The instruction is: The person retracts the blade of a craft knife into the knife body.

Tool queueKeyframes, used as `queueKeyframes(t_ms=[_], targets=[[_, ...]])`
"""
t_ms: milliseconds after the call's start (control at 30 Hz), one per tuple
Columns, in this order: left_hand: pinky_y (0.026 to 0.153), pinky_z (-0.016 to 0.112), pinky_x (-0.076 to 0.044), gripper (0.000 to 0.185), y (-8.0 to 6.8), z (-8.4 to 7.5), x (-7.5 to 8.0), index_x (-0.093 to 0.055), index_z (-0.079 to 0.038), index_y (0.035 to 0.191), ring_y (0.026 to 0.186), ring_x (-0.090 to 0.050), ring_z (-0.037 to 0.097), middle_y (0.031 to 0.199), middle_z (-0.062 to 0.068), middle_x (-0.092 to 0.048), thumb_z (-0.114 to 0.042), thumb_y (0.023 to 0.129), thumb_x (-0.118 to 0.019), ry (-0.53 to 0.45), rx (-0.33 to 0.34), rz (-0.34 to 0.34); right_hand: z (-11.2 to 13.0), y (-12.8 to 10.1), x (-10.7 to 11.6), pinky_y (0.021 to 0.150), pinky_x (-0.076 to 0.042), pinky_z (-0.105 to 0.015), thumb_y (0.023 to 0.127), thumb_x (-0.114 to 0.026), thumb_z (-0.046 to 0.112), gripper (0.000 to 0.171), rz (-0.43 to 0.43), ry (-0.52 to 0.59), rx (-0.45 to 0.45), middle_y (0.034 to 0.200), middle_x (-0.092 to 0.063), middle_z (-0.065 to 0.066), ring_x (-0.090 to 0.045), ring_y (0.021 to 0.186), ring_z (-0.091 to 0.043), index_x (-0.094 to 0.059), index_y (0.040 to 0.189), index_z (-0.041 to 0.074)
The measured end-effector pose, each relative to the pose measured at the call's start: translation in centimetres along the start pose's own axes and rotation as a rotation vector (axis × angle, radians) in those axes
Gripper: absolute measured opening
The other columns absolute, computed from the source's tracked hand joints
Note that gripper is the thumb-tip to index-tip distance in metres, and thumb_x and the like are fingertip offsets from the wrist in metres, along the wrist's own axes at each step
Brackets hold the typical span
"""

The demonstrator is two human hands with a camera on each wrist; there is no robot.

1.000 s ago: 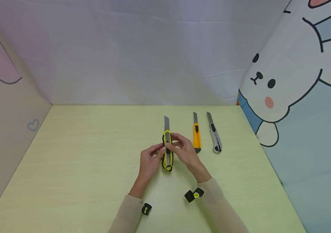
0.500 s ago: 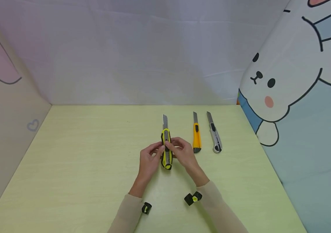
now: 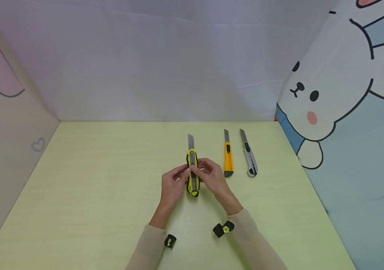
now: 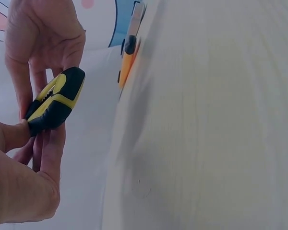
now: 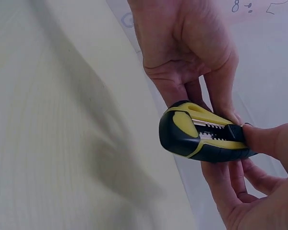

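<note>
Yellow-black knife (image 3: 192,172) mid-table (image 3: 94,180), between both hands.

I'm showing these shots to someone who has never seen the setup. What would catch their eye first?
Probably the yellow-and-black utility knife, blade out, held above the middle of the pale green table by the left hand and right hand. Next, the orange knife and the grey knife lying side by side just right of it, and the big cartoon rabbit on the right wall.

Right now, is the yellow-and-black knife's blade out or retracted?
Out: a grey blade sticks past the front of the yellow-and-black knife held in both hands.
</note>
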State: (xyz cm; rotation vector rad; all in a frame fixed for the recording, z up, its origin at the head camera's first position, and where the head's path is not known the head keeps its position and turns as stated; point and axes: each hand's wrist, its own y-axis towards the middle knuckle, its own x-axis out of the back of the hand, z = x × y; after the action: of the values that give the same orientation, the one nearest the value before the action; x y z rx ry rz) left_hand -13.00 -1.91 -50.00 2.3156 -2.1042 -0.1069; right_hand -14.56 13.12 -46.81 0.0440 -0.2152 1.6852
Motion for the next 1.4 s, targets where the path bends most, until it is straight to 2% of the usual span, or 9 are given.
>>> queueKeyframes(t_ms=[133,300,500,700,867,1100,1400], targets=[[0.069,0.019,-0.057,0.027,0.13,-0.03,0.01,-0.074,0.005,0.119,0.079,-0.064,0.013,0.102,0.019,-0.072,-0.011,0.097,-0.073,-0.024,0.021,-0.002,-0.13,0.01,-0.10,0.078,-0.059,-0.029,0.098,-0.072,0.021,0.033,-0.008,0.020,0.011,0.107,-0.066,-0.013,-0.065,0.087,-0.023,-0.067,0.126,0.003],[0.069,0.022,-0.060,0.029,0.12,-0.06,0.03,-0.073,0.006,0.120,0.079,-0.067,0.011,0.102,0.018,-0.072,-0.011,0.097,-0.073,-0.091,0.086,-0.012,-0.40,0.06,-0.30,0.075,-0.054,-0.024,0.098,-0.072,0.021,0.031,-0.025,0.011,0.052,0.108,-0.065,-0.013,-0.063,0.089,-0.025,-0.068,0.124,0.003],[0.072,0.023,-0.060,0.029,0.19,-0.09,0.10,-0.072,0.005,0.122,0.081,-0.068,0.010,0.100,0.013,-0.071,-0.010,0.097,-0.073,-0.130,0.133,-0.009,-0.71,0.00,-0.31,0.079,-0.051,-0.025,0.099,-0.071,0.021,0.032,-0.009,0.018,0.069,0.113,-0.065,-0.014,-0.063,0.094,-0.025,-0.067,0.126,0.004],[0.072,0.026,-0.061,0.029,0.36,-0.07,0.03,-0.072,0.006,0.122,0.080,-0.067,0.011,0.100,0.013,-0.071,-0.009,0.097,-0.072,-0.137,0.107,0.010,-0.87,-0.07,-0.11,0.083,-0.051,-0.028,0.100,-0.070,0.023,0.034,-0.001,0.009,0.085,0.117,-0.065,-0.015,-0.063,0.097,-0.027,-0.066,0.129,0.005],[0.073,0.026,-0.061,0.029,0.39,-0.23,0.07,-0.072,0.004,0.122,0.080,-0.067,0.010,0.101,0.013,-0.071,-0.010,0.097,-0.072,-0.144,0.121,0.002,-0.84,-0.06,-0.08,0.088,-0.051,-0.028,0.100,-0.071,0.021,0.035,0.013,0.008,0.087,0.121,-0.064,-0.014,-0.062,0.102,-0.028,-0.064,0.131,0.006],[0.076,0.027,-0.061,0.031,0.40,-0.23,0.14,-0.072,0.002,0.124,0.083,-0.067,0.013,0.103,0.014,-0.070,-0.014,0.097,-0.073,-0.135,0.117,0.026,-0.80,-0.19,0.04,0.092,-0.052,-0.030,0.100,-0.071,0.022,0.037,0.012,-0.007,0.102,0.124,-0.064,-0.011,-0.062,0.105,-0.027,-0.063,0.133,0.007],[0.076,0.028,-0.061,0.030,0.42,-0.46,0.17,-0.073,0.002,0.123,0.081,-0.066,0.013,0.105,0.016,-0.070,-0.012,0.097,-0.073,-0.129,0.134,0.013,-0.87,-0.24,0.08,0.094,-0.052,-0.030,0.099,-0.072,0.019,0.040,0.028,-0.010,0.110,0.127,-0.064,-0.010,-0.061,0.110,-0.028,-0.062,0.135,0.006]])
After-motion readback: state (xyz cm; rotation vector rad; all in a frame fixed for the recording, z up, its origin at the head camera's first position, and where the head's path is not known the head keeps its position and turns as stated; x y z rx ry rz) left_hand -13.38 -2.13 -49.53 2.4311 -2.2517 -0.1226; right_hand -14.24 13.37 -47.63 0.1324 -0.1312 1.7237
